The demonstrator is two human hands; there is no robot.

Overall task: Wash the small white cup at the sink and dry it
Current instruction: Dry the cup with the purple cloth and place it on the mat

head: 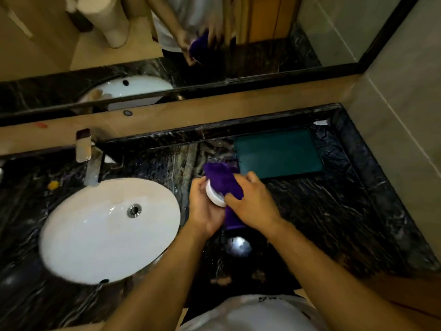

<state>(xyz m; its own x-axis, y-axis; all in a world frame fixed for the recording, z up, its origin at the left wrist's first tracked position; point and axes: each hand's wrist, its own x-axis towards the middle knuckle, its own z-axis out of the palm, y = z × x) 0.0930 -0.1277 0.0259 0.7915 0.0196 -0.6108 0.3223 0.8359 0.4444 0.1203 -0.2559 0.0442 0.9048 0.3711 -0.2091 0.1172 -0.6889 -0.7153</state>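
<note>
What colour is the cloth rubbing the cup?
Purple: the fuzzy purple cloth on the small white cup, seen from the head camera.

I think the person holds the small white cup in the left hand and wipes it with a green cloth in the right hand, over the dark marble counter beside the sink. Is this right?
Only the colour is wrong. In the head view the cloth is purple, not green. The left hand does hold the small white cup, and the right hand wipes it over the dark marble counter beside the sink.

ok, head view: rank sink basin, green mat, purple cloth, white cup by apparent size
1. sink basin
2. green mat
3. purple cloth, partly hidden by the hands
4. white cup, mostly covered, so its full size is unsure
</note>
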